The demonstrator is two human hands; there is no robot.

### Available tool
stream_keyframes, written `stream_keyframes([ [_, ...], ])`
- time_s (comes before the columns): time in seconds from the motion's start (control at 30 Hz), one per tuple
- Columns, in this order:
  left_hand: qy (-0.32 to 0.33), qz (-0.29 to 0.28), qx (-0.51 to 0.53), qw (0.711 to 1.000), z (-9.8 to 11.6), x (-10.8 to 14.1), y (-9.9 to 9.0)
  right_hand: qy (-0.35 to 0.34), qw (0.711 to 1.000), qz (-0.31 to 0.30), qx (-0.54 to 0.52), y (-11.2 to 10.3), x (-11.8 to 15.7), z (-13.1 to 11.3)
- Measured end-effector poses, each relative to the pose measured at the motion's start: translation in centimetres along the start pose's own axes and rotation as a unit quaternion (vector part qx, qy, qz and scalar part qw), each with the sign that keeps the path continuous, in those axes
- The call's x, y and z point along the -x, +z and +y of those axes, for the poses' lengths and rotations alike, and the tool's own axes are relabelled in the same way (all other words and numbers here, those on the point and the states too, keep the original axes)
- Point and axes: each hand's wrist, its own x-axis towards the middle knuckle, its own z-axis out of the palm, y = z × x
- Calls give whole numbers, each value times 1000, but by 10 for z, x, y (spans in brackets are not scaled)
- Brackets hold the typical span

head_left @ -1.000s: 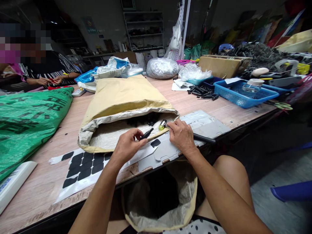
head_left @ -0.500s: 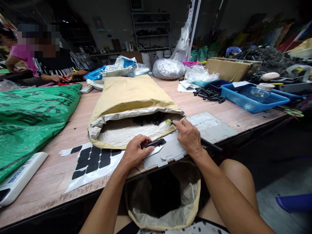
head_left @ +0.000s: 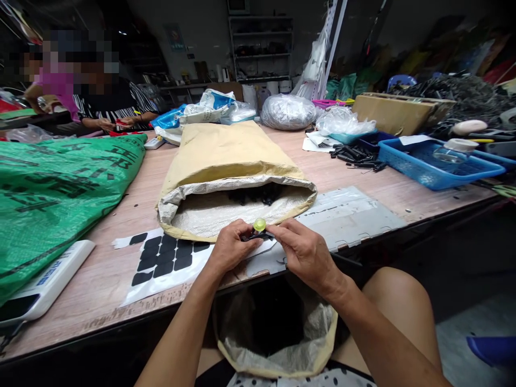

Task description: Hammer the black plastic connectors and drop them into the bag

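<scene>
My left hand (head_left: 234, 242) is closed on a small black plastic part (head_left: 252, 236) at the table's front edge; the fingers hide much of it. From the other side, my right hand (head_left: 304, 250) grips a black-handled tool with a round yellow-green head (head_left: 260, 224), much like a small mallet. That head sits right over the black part; whether they touch, I cannot tell. Just behind both hands lies a tan sack (head_left: 237, 145), its mouth facing me with dark pieces inside. A grey board (head_left: 355, 212) lies under and beside my right hand.
A second open sack (head_left: 278, 365) hangs at my lap below the table edge. Left lie a sheet of black stickers (head_left: 165, 258), a white scale-like device (head_left: 60, 279) and a green sack (head_left: 60, 183). Right are black parts (head_left: 358, 156) and a blue basket (head_left: 439, 166). A co-worker (head_left: 116, 102) sits far left.
My right hand has moved left, bringing the yellow-green head from beside the sack's mouth to over the black part in my left hand. The whole view has shifted slightly.
</scene>
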Motion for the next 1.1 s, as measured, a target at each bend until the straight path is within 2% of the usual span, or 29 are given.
stream_keyframes([
  [0.1, -3, 5, 2, 1000, 1, 0, 0, 7, 1000, -14, 8, 0, 0, 1],
  [0.27, -11, 4, -1, 1000, 1, 0, 0, 34, 999, 30, 6, -6, 2, 6],
  [0.43, -25, 4, -8, 1000, 2, -1, 0, 40, 999, 11, 19, -7, 4, 10],
  [0.5, -33, 1, -10, 999, 3, -1, 0, 45, 998, 30, 17, -9, 1, 14],
  [0.6, -38, 2, 0, 999, 4, -1, 1, 59, 995, 77, 30, -11, -8, 27],
  [0.7, -44, 11, 19, 999, 4, -1, 1, 84, 989, 93, 82, -11, -19, 50],
  [0.87, -56, 7, 30, 998, 4, 1, 0, 134, 971, 65, 187, -4, -27, 79],
  [1.1, -62, 2, 24, 998, 6, 1, 0, 151, 967, 39, 201, 0, -23, 81],
])
